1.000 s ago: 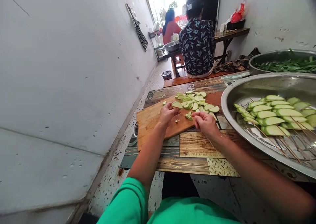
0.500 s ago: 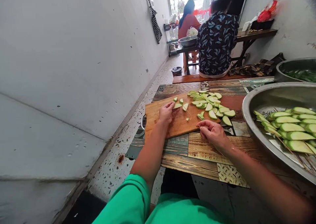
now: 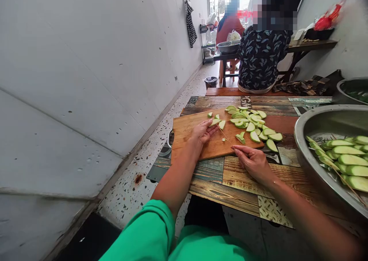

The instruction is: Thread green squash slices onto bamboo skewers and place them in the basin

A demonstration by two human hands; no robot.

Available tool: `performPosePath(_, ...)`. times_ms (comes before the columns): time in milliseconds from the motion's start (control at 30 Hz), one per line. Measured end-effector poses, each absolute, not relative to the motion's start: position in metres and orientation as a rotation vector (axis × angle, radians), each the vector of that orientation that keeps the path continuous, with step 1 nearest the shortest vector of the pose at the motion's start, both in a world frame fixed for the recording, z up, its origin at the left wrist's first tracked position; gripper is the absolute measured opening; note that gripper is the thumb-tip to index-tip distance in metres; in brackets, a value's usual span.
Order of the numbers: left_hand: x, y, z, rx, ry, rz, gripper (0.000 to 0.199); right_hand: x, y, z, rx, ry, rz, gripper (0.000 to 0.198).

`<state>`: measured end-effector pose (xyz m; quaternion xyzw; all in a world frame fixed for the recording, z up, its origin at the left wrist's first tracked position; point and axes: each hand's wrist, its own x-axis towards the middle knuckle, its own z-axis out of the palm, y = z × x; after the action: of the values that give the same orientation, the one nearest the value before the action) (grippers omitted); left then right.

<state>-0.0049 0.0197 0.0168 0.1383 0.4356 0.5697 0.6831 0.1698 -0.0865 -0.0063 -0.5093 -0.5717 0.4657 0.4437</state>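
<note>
On the wooden cutting board [image 3: 186, 134], my left hand [image 3: 203, 132] has its thumb and fingers closed on a pale vegetable slice [image 3: 215, 122] with green skin. My right hand [image 3: 250, 160] pinches the near end of a thin wooden skewer [image 3: 227, 138]. The skewer slants up and left, its far end close to the slice and another cut piece [image 3: 222, 124]; whether it pierces either I cannot tell. A trimmed green stem end [image 3: 240, 137] lies right of the skewer. Behind it spreads a pile of slices [image 3: 248, 119], some past the board's edge.
At right, a large metal basin [image 3: 300, 127] holds skewered slices [image 3: 349, 159]. Another metal basin [image 3: 342, 85] stands behind it. A person in a patterned shirt [image 3: 258, 58] sits on a bench ahead, another person [image 3: 228, 27] farther off. A white wall [image 3: 100, 81] runs along the left.
My left hand has gripped a slice and turned its fingers toward the right. The skewer in my right hand now points up at that slice. The view has shifted slightly.
</note>
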Motion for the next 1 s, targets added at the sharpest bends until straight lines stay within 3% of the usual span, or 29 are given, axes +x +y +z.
performPosePath(1000,0.006,0.013,0.011,0.417,0.908,1.230,0.006,0.170,-0.085,-0.013,-1.267,-1.430,1.069,0.042)
